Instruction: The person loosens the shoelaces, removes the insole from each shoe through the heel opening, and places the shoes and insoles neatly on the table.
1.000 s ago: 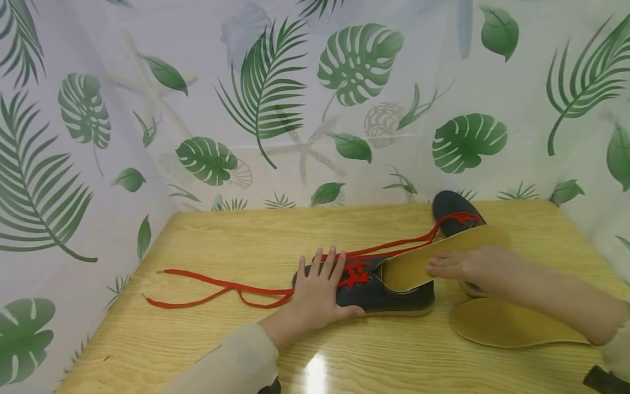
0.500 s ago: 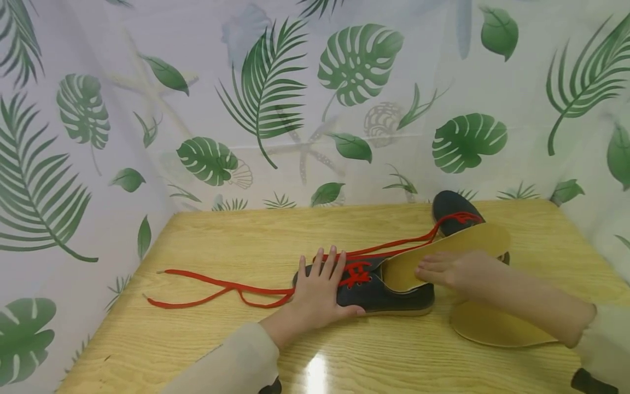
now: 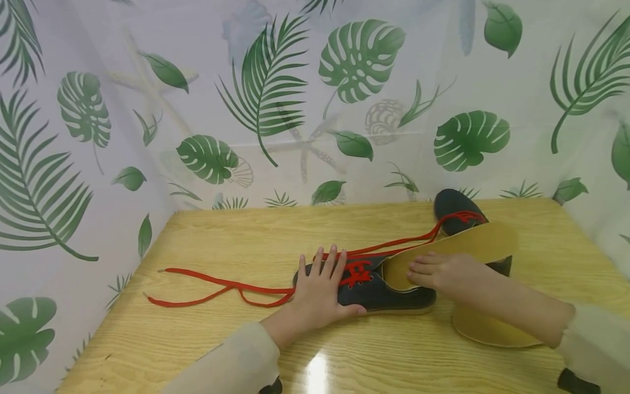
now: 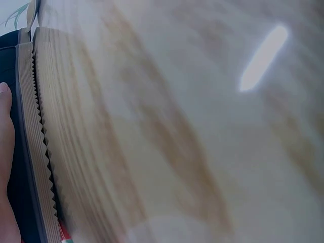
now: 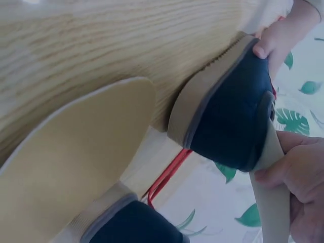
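In the head view, a dark navy lace-up shoe [image 3: 394, 300] with red laces lies on its sole, toe to the left. My left hand [image 3: 315, 293] rests over its toe part, fingers straight and spread, thumb along the near side. A tan insole [image 3: 484, 241] has its front end inside the shoe's opening; the rest sticks out, slanting up to the right. My right hand [image 3: 445, 273] is on the insole close to the opening. The right wrist view has this hand [image 5: 304, 182] pinching the insole's edge between thumb and fingers.
A second navy shoe [image 3: 458, 210] stands at the back right, partly hidden by the insole. Another tan insole [image 3: 487, 328] lies under my right forearm. Red laces [image 3: 197, 276] stretch left across the wooden table [image 3: 221, 350]. A leaf-print cloth [image 3: 295, 109] hangs behind.
My right hand has slid left along the insole toward the shoe's opening. The left hand stays on the toe part, and the shoe has barely moved.
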### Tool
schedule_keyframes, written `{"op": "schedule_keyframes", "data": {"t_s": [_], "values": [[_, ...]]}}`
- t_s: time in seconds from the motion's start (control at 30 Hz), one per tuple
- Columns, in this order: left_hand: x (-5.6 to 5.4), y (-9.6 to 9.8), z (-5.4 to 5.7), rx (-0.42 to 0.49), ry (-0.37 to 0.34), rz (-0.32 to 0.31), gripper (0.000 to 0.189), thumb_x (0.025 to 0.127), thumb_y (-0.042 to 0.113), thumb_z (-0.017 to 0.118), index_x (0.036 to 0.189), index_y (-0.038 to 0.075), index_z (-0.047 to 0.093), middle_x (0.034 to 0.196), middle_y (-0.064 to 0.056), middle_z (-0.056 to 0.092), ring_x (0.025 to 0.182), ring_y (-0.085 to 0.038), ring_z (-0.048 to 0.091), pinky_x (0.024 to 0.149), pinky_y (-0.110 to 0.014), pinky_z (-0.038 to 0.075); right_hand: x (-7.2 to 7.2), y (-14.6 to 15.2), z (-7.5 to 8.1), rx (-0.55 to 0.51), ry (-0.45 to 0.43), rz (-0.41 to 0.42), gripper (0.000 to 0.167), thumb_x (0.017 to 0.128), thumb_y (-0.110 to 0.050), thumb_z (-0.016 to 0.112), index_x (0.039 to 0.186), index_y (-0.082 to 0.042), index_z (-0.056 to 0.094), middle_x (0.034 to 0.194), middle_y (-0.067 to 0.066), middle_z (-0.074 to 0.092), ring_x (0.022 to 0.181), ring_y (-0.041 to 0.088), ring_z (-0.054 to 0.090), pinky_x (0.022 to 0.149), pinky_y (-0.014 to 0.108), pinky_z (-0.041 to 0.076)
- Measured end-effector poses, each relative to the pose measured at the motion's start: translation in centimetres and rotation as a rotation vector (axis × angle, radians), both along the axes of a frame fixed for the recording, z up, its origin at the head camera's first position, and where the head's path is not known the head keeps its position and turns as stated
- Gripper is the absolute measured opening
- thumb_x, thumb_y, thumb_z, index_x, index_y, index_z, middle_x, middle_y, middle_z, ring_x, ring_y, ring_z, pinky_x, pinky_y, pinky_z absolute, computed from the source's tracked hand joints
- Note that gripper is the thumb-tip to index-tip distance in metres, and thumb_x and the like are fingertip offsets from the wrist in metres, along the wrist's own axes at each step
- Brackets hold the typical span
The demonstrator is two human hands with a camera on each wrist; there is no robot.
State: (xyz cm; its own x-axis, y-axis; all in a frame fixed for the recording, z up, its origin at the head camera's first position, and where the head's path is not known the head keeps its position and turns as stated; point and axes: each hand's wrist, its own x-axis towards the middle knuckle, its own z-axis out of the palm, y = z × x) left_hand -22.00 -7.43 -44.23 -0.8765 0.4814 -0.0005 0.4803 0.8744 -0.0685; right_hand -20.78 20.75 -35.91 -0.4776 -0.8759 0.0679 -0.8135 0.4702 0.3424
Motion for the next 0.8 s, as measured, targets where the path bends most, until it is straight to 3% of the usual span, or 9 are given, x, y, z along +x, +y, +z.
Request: {"op": "schedule_keyframes", "data": {"t_s": [0.27,0.37,0.4,0.43,0.53,0.63,0.67,0.77,0.8], "values": [[0.0,0.1,0.5,-0.006,-0.001,0.004,0.111,0.073,0.088,0.033,0.154,0.017,0.003,0.159,-0.008,0.009,0.145,-0.034,0.011,0.111,-0.064,0.01,0.6,2.3,1.1,-0.034,0.029,-0.05,0.057,0.065,0.013,0.073,0.113,-0.019,0.07,0.115,-0.001,0.068,0.108,0.022,0.063,0.057,0.027,0.054],[0.1,0.2,0.6,-0.006,-0.001,0.002,0.111,0.074,0.087,0.034,0.154,0.016,0.004,0.159,-0.009,0.009,0.145,-0.034,0.011,0.11,-0.064,0.011,0.6,3.6,0.9,-0.146,0.056,0.009,0.052,0.064,0.008,0.071,0.11,-0.016,0.072,0.111,0.001,0.07,0.102,0.023,0.065,0.052,0.023,0.05],[0.1,0.2,0.6,-0.006,-0.001,0.001,0.111,0.074,0.087,0.033,0.154,0.016,0.004,0.159,-0.009,0.009,0.145,-0.035,0.011,0.11,-0.064,0.011,0.6,4.0,0.7,-0.186,0.06,0.037,0.051,0.063,0.006,0.07,0.109,-0.015,0.072,0.109,0.002,0.07,0.1,0.024,0.066,0.053,0.024,0.051],[0.1,0.2,0.6,-0.008,-0.001,0.0,0.111,0.074,0.087,0.033,0.154,0.016,0.004,0.159,-0.009,0.009,0.145,-0.034,0.011,0.11,-0.064,0.011,0.7,4.4,0.5,-0.223,0.071,0.065,0.04,0.073,0.004,0.066,0.108,-0.014,0.072,0.108,0.002,0.071,0.098,0.023,0.067,0.054,0.025,0.052],[0.1,0.3,0.6,-0.01,-0.001,-0.001,0.111,0.074,0.087,0.033,0.154,0.015,0.004,0.159,-0.009,0.009,0.145,-0.034,0.011,0.11,-0.064,0.012,1.1,5.7,0.1,-0.318,0.086,0.124,0.041,0.07,0.002,0.063,0.108,-0.013,0.072,0.106,0.002,0.071,0.095,0.021,0.068,0.06,0.029,0.054],[0.1,0.4,0.5,-0.006,-0.002,-0.001,0.112,0.074,0.087,0.034,0.154,0.015,0.004,0.159,-0.009,0.009,0.145,-0.035,0.011,0.11,-0.064,0.012,1.7,6.8,-0.1,-0.397,0.09,0.152,0.04,0.098,-0.004,0.04,0.12,-0.026,0.065,0.106,-0.001,0.071,0.119,0.008,0.055,0.06,0.027,0.053],[0.1,0.4,0.5,-0.005,-0.001,-0.001,0.112,0.074,0.087,0.034,0.154,0.015,0.004,0.159,-0.009,0.009,0.145,-0.035,0.011,0.11,-0.063,0.012,2.0,7.1,-0.2,-0.418,0.085,0.161,0.045,0.097,-0.002,0.04,0.128,-0.029,0.059,0.107,-0.002,0.071,0.126,0.003,0.046,0.056,0.022,0.051],[0.1,0.3,0.3,-0.006,-0.001,0.002,0.112,0.074,0.087,0.034,0.154,0.015,0.003,0.159,-0.009,0.009,0.145,-0.035,0.011,0.111,-0.063,0.011,3.0,7.8,-0.4,-0.469,0.097,0.178,0.048,0.106,-0.017,0.01,0.14,-0.035,0.039,0.118,-0.007,0.064,0.134,-0.01,0.02,0.052,0.017,0.047],[0.1,0.3,0.3,-0.004,-0.004,0.003,0.112,0.074,0.087,0.033,0.154,0.015,0.003,0.159,-0.009,0.009,0.145,-0.035,0.011,0.11,-0.063,0.011,3.4,8.0,-0.5,-0.474,0.095,0.178,0.046,0.106,-0.017,0.012,0.142,-0.035,0.036,0.122,-0.01,0.061,0.134,-0.01,0.02,0.051,0.014,0.045]]}}
